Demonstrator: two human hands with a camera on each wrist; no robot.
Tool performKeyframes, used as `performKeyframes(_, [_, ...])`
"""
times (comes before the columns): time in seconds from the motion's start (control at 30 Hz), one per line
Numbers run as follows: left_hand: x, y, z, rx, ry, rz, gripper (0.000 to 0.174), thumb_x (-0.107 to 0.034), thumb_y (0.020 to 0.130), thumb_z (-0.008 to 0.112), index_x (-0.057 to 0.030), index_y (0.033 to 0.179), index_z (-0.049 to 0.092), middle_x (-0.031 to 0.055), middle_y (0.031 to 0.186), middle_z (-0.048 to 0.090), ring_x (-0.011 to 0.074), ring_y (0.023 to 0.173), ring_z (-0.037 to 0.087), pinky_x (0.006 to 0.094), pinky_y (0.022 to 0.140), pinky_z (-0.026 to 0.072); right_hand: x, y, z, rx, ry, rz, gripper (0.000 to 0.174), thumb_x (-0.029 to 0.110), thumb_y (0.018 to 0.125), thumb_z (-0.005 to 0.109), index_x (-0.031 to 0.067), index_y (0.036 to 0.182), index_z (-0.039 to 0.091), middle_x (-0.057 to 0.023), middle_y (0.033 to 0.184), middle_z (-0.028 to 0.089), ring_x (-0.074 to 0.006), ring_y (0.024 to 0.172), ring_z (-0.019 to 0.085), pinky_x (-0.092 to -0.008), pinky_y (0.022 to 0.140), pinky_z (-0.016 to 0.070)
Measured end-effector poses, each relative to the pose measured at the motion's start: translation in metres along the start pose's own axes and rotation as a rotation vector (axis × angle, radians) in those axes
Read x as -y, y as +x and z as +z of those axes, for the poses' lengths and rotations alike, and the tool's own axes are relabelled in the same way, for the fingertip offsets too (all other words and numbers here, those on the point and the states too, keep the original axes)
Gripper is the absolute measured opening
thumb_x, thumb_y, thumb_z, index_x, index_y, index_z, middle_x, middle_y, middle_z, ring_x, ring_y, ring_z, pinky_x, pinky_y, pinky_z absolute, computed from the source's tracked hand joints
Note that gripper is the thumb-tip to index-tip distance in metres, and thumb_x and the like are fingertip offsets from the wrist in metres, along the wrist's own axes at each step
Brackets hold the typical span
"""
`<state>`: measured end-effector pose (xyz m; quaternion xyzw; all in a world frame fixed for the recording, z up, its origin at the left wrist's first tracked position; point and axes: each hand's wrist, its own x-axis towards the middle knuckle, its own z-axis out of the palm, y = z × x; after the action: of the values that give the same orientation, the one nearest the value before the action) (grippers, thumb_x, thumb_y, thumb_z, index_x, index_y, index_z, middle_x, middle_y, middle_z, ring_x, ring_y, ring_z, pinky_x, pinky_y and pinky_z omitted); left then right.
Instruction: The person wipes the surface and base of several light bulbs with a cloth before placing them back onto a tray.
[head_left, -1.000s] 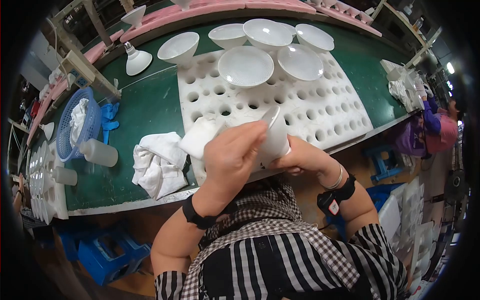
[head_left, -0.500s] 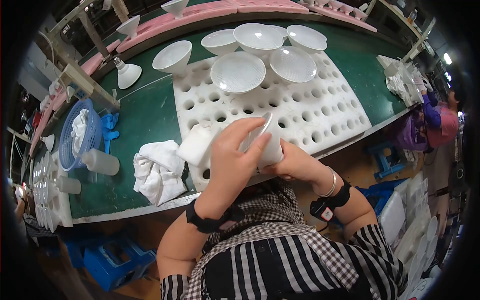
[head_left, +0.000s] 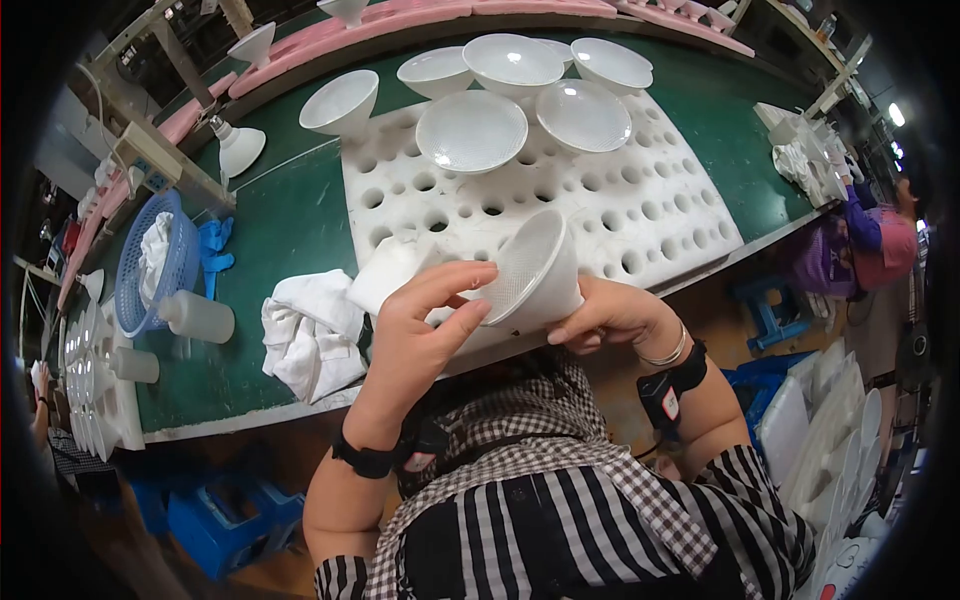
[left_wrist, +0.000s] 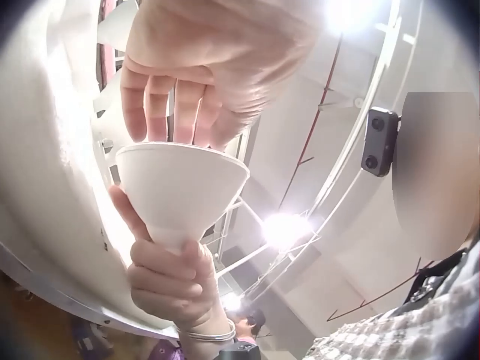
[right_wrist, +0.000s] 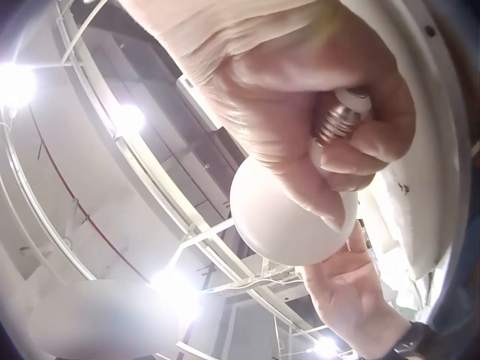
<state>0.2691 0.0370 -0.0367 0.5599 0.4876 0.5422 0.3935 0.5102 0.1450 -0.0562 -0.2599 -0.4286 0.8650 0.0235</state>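
Note:
A white cone-shaped lamp [head_left: 535, 275] with a textured face is held above the front edge of the foam board [head_left: 660, 225]. My right hand [head_left: 615, 312] grips its narrow end; in the right wrist view the fingers curl round its metal screw base [right_wrist: 343, 118]. My left hand [head_left: 415, 335] is at the wide rim, fingers spread and slightly bent. In the left wrist view its fingertips [left_wrist: 176, 131] are at the lamp's rim [left_wrist: 184, 150]; whether they touch it I cannot tell. Part of the foam block [head_left: 385, 270] lies behind the left hand.
Several white lamps [head_left: 472, 132] stand face up on the board's far side. To the left are a crumpled white cloth [head_left: 315, 335], bottles [head_left: 200, 316], a blue basket [head_left: 178, 262] and a lamp lying on the table [head_left: 240, 150]. A person [head_left: 880, 250] is at the far right.
My left hand has moved left from around the lamp's face, its fingers now at the rim. The lamp has tilted, showing more of its textured face. My right hand still grips the base.

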Motion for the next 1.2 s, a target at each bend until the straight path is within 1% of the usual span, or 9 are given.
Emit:
performKeyframes(0.23, [0.005, -0.001, -0.006, 0.046, -0.049, -0.068, 0.028, -0.007, 0.089, 0.071, -0.0035, 0.116, 0.073, 0.0088, 0.118, 0.072, 0.0162, 0.104, 0.066, 0.0287, 0.085, 0.0530, -0.002, 0.003, 0.009, 0.111, 0.194, 0.156, 0.037, 0.007, 0.087, 0.073, -0.0019, 0.118, 0.055, -0.0022, 0.070, 0.056, -0.0078, 0.046, 0.046, -0.0231, 0.043, 0.0367])
performKeyframes(0.33, [0.005, -0.004, -0.004, 0.048, -0.041, -0.074, 0.028, -0.006, 0.089, 0.070, -0.0031, 0.117, 0.073, 0.0091, 0.118, 0.072, 0.0161, 0.104, 0.066, 0.0289, 0.085, 0.0531, 0.006, -0.001, 0.046, -0.375, -0.453, -0.041, 0.045, 0.010, 0.085, 0.075, -0.0006, 0.124, 0.054, -0.0044, 0.074, 0.060, -0.0099, 0.048, 0.051, -0.0233, 0.045, 0.0413])
performKeyframes(0.4, [0.003, -0.004, -0.002, 0.068, -0.024, -0.059, 0.029, -0.006, 0.089, 0.069, -0.0028, 0.118, 0.072, 0.0094, 0.118, 0.071, 0.0159, 0.104, 0.066, 0.0292, 0.086, 0.0532, -0.008, 0.005, 0.041, -0.796, -1.302, -0.615, 0.062, 0.016, 0.080, 0.080, 0.0004, 0.131, 0.049, -0.0039, 0.076, 0.062, -0.0095, 0.056, 0.057, -0.0233, 0.050, 0.0464])
performKeyframes(0.47, [0.002, -0.004, -0.001, 0.010, -0.083, -0.064, 0.030, -0.005, 0.090, 0.068, -0.0032, 0.119, 0.072, 0.0101, 0.121, 0.070, 0.0153, 0.103, 0.065, 0.0299, 0.087, 0.0533, -0.004, 0.007, 0.035, -0.760, -1.223, -0.645, 0.064, 0.013, 0.075, 0.079, 0.0007, 0.130, 0.049, -0.0035, 0.077, 0.063, -0.0091, 0.055, 0.056, -0.0234, 0.048, 0.0455])
performKeyframes(0.53, [0.006, -0.003, -0.007, 0.043, -0.122, -0.048, 0.032, -0.005, 0.089, 0.067, -0.0034, 0.120, 0.071, 0.0105, 0.123, 0.069, 0.0153, 0.104, 0.065, 0.0304, 0.089, 0.0535, 0.013, 0.000, 0.040, -0.363, -0.434, 0.015, 0.065, 0.012, 0.072, 0.077, 0.0002, 0.129, 0.049, -0.0042, 0.078, 0.064, -0.0092, 0.053, 0.056, -0.0236, 0.046, 0.0449])
performKeyframes(0.87, [-0.014, 0.002, -0.013, 0.144, 0.031, -0.148, 0.043, -0.002, 0.084, 0.065, -0.0020, 0.127, 0.067, 0.0114, 0.125, 0.068, 0.0179, 0.112, 0.064, 0.0323, 0.093, 0.0540, 0.017, 0.003, 0.046, -0.384, -0.518, -0.012, 0.069, 0.008, 0.071, 0.074, 0.0003, 0.135, 0.049, -0.0060, 0.085, 0.066, -0.0093, 0.060, 0.060, -0.0240, 0.051, 0.0477])
performKeyframes(1.03, [-0.027, 0.027, -0.008, 0.217, 0.034, -0.255, 0.045, -0.007, 0.083, 0.066, 0.0014, 0.128, 0.065, 0.0106, 0.120, 0.069, 0.0173, 0.114, 0.063, 0.0305, 0.092, 0.0539, 0.017, 0.004, 0.055, -0.483, -0.667, -0.038, 0.072, 0.007, 0.070, 0.073, 0.0011, 0.138, 0.049, -0.0101, 0.105, 0.070, -0.0202, 0.088, 0.067, -0.0326, 0.079, 0.0543])
performKeyframes(1.13, [-0.034, 0.041, 0.001, 0.225, 0.111, -0.275, 0.046, -0.013, 0.084, 0.065, 0.0004, 0.129, 0.065, 0.0112, 0.120, 0.069, 0.0171, 0.114, 0.063, 0.0310, 0.092, 0.0541, -0.017, 0.020, 0.029, -0.497, -0.913, -0.376, 0.072, 0.009, 0.072, 0.076, 0.0013, 0.137, 0.048, -0.0056, 0.089, 0.066, -0.0090, 0.059, 0.058, -0.0248, 0.049, 0.0463])
performKeyframes(1.2, [-0.034, 0.043, -0.001, 0.270, 0.134, -0.284, 0.051, -0.015, 0.084, 0.064, -0.0012, 0.133, 0.062, 0.0120, 0.123, 0.068, 0.0178, 0.115, 0.063, 0.0334, 0.097, 0.0525, -0.017, 0.018, 0.029, -0.466, -0.789, -0.342, 0.070, 0.009, 0.072, 0.076, 0.0010, 0.135, 0.048, -0.0053, 0.088, 0.065, -0.0087, 0.058, 0.057, -0.0247, 0.048, 0.0458])
